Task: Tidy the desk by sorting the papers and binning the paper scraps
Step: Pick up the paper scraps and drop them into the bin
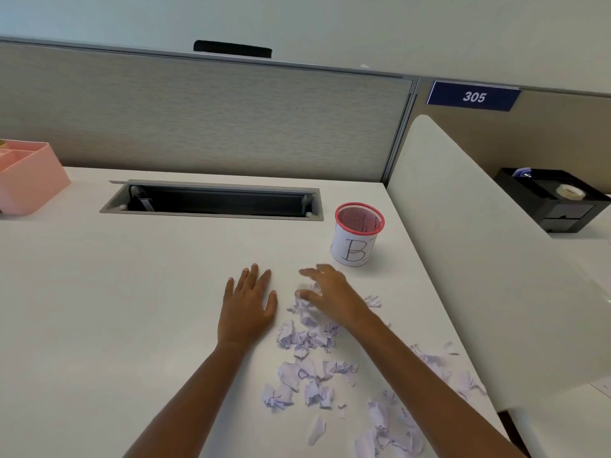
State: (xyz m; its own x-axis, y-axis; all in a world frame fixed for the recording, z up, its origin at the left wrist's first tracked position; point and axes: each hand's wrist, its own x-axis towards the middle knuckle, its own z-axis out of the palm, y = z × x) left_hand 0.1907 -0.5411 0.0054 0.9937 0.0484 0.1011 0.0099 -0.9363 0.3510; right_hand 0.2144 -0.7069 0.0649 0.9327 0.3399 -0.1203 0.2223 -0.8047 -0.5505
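My left hand point(247, 305) lies flat and spread on the desk point(99, 292), holding nothing, while my right hand point(330, 292) hovers with fingers splayed over crumpled paper scraps point(307, 338) scattered toward the near right edge, just short of the red-rimmed mesh cup point(357, 234) marked "B".

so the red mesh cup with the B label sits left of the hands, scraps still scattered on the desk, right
Not quite: the head view shows the red mesh cup to the right of and beyond the hands, near the right hand. The rest holds: paper scraps lie scattered on the desk.
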